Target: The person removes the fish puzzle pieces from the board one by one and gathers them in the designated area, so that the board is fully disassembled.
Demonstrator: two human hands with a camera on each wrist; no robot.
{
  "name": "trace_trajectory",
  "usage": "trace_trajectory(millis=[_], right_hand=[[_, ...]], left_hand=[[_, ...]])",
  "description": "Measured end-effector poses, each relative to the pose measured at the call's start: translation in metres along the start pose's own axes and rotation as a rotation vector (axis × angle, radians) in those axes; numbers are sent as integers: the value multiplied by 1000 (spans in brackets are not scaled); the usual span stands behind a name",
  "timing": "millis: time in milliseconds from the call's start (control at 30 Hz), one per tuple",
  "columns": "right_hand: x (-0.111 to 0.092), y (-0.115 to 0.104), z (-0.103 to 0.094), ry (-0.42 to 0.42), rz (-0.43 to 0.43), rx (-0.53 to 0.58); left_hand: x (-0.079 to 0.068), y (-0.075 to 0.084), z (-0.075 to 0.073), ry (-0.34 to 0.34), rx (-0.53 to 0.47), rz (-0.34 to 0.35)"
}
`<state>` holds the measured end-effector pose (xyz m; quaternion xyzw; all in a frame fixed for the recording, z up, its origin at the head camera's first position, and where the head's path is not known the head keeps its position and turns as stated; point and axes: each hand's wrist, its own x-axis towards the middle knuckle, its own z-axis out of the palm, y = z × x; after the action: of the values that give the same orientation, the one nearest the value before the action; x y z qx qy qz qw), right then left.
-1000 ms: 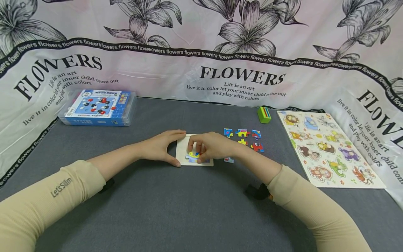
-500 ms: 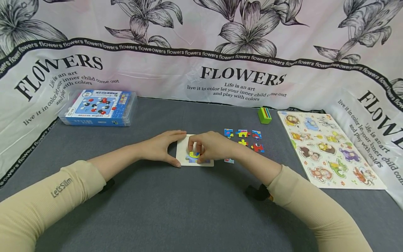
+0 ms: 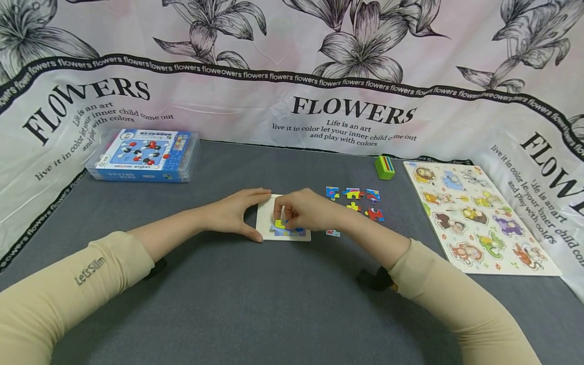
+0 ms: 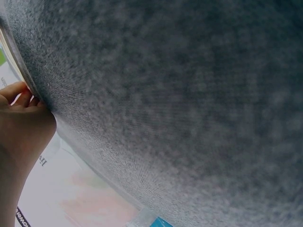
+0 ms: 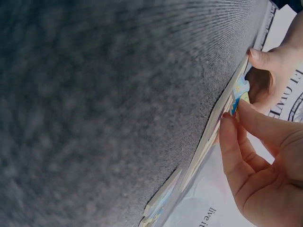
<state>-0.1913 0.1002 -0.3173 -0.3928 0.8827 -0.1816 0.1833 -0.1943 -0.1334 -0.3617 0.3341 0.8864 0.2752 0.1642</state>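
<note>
A small pale puzzle tray (image 3: 264,218) lies flat on the grey cloth, with some coloured jigsaw pieces (image 3: 279,232) along its near side. My left hand (image 3: 230,213) holds the tray at its left side, thumb at the near corner and fingers at the far edge. Over the tray, my right hand (image 3: 310,210) pinches a blue jigsaw piece (image 5: 234,107) between thumb and fingertips, tilted in the right wrist view. That hand covers much of the tray's right side in the head view. Several loose jigsaw pieces (image 3: 353,193) lie right of the tray, one partly under the right wrist.
A plastic box with a blue label (image 3: 141,154) stands at the back left. At the back right sits a green striped block (image 3: 385,168), beside a large animal picture board (image 3: 479,218). A flower-printed cloth (image 3: 219,101) hangs behind the table.
My right thumb and fingertips have risen slightly, uncovering more of the coloured pieces at the tray's near side. The left hand keeps its place on the tray.
</note>
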Motion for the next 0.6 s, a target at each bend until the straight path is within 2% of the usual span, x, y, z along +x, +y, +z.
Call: trace_trajectory(millis=[367,600], right_hand=[[-3,2,-1,16,-4,84],[-12,3,-13,58,16,111]], left_hand=[[-1,2,-1,-5,-1,-3],[0,2,-1,-13,-4,-23]])
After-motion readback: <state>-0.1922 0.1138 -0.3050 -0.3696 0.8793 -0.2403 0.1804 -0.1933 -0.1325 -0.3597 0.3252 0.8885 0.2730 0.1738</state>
